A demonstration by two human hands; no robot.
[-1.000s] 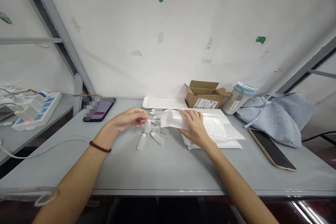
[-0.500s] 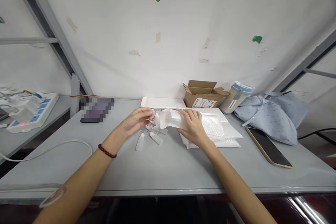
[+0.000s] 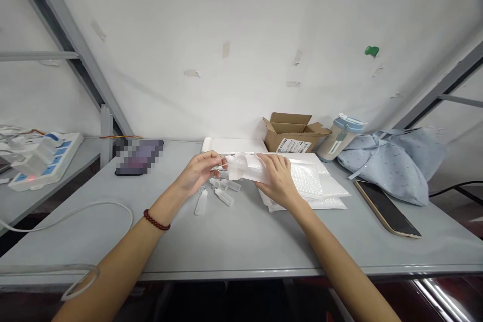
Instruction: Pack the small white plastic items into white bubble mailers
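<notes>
Three loose bottles (image 3: 201,201) lie under the hands, with bare worktop (image 3: 241,246) down to its near edge. The left hand (image 3: 199,173) pinches a fourth bottle (image 3: 223,165); the right hand (image 3: 278,180) grips one bubble pouch (image 3: 247,167).

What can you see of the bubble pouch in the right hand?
The bubble pouch is white, bubble-lined plastic, held roughly level above the grey table, open mouth bulged round and facing left. The right hand grips its middle; fingertips of the left hand are at the mouth. Its other end reaches over a stack of similar pouches.
</notes>
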